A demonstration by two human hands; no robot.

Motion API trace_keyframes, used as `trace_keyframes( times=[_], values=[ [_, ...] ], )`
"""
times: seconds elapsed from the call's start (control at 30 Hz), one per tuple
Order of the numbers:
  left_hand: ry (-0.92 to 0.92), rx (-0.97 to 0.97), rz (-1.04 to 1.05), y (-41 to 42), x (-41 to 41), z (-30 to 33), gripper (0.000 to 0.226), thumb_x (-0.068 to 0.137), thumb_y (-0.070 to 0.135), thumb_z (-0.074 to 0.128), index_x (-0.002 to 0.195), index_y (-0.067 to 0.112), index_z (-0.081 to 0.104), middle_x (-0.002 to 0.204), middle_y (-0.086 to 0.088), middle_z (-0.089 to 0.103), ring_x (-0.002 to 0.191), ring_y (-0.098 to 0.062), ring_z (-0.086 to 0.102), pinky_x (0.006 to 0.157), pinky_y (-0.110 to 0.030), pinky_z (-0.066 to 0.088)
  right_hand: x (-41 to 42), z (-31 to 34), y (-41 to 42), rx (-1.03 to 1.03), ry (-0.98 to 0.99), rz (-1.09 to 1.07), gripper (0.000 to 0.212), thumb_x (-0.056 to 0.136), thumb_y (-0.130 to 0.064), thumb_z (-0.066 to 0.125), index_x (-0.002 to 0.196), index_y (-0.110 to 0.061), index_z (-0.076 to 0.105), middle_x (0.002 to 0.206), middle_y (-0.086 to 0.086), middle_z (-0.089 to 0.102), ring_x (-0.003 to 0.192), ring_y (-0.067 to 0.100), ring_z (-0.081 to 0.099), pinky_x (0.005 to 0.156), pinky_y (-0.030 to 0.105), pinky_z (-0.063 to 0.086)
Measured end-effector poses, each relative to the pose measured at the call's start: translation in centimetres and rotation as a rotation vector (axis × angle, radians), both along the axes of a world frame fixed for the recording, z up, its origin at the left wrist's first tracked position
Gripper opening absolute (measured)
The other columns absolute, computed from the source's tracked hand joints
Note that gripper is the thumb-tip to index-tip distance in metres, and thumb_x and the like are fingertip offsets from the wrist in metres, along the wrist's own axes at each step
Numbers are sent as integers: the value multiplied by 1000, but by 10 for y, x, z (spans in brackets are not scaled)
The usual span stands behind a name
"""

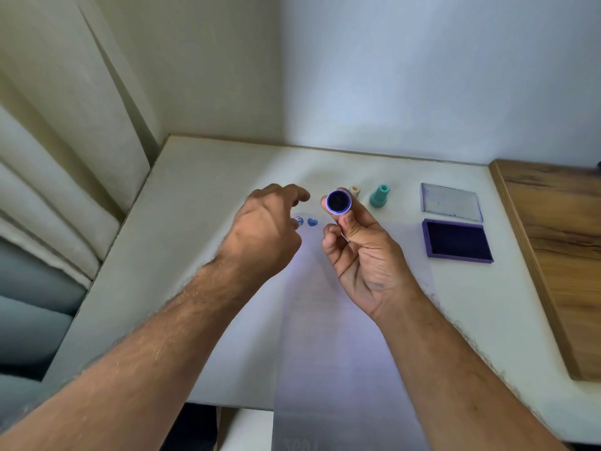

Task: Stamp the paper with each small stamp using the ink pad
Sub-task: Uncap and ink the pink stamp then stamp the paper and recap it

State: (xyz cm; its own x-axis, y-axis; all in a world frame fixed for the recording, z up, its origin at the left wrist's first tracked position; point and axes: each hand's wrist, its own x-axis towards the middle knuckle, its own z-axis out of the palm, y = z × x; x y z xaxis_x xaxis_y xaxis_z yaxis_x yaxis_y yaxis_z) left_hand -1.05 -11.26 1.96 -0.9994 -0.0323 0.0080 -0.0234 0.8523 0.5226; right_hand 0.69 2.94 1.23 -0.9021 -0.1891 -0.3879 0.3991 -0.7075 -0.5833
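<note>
On the white table (201,288), seen from the head camera, a long sheet of paper (341,336) is lying lengthwise, its near end hanging over the table's front edge. The right hand (364,255) is holding a small round stamp (338,201) above the far part of the paper, thumb and fingers clamped on the stamp's body, with the dark, inked face rimmed in blue turning up toward the camera. The left hand (263,236) is hovering palm-down just to the left of the stamp, fingers loosely curled and apart, gripping nothing. Two blue prints are showing on the paper between the hands: a ring-shaped mark (299,221), partly covered by the left hand's fingers, and a heart mark (313,222) just beside it. Behind the held stamp, a cream stamp (355,191) is standing on the table, partly hidden by the fingers, and a teal stamp (380,196) is standing upright near it to the right. Further right, well apart from the hands, the purple ink pad (458,240) is lying open, and its clear lid (451,202) is lying flat just behind it. A wooden board (559,255) is occupying the table's right side, and a pale curtain (58,157) is hanging at the left.
</note>
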Motion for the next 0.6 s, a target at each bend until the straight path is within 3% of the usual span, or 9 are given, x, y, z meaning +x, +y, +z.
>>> trace_keyframes(
  times=[0.1, 0.2, 0.3, 0.37, 0.47, 0.6],
  values=[
    [6, 9, -10, 13, -1, 7, 49, 87, 2, 57, 130, 28, 56, 124, 8, 60, 114, -8, 51, 81, -15, 32, 5, 8, 5, 4, 12, -4, 19, 82, -5, 62, 96, -12, 74, 85, 2, 72, 58, 10, 54, 56, 20, 55],
    [10, 12, -48, 28, 2, 9, 44, 91, 12, 57, 133, 26, 55, 128, 6, 59, 120, -12, 49, 84, -17, 33, 9, 19, 18, 80, 2, -30, 20, 78, -10, 68, 96, -9, 73, 85, 7, 73, 62, 12, 55, 54, 20, 55],
    [-6, 33, -120, 45, 6, 8, 40, 93, 25, 57, 133, 27, 56, 130, 5, 59, 123, -17, 50, 97, -28, 43, 13, 28, 42, 198, -20, -86, 15, 86, -8, 66, 99, -9, 73, 80, 7, 74, 64, 12, 60, 54, 21, 55],
    [-11, 22, -155, 56, 10, 10, 40, 94, 28, 56, 134, 29, 55, 132, 6, 58, 123, -17, 50, 97, -36, 46, 15, 30, 59, 277, -41, -134, 14, 86, -8, 68, 98, -7, 74, 81, 9, 72, 65, 14, 61, 57, 25, 57],
    [-1, -58, -210, 71, 16, 16, 42, 97, 31, 52, 139, 31, 51, 138, 8, 53, 128, -13, 45, 81, -22, 36, 17, 28, 85, 507, -89, -227, 11, 85, -8, 71, 94, -2, 73, 82, 13, 70, 67, 20, 60, 62, 31, 61],
    [-8, -132, -256, 77, 24, 26, 42, 98, 38, 48, 141, 37, 46, 142, 15, 48, 131, -6, 38, 65, -22, 20, 9, 18, 116, 885, -33, -274, 18, 82, -12, 77, 98, -7, 73, 78, 9, 69, 62, 18, 63, 64, 35, 61]
  ],
)
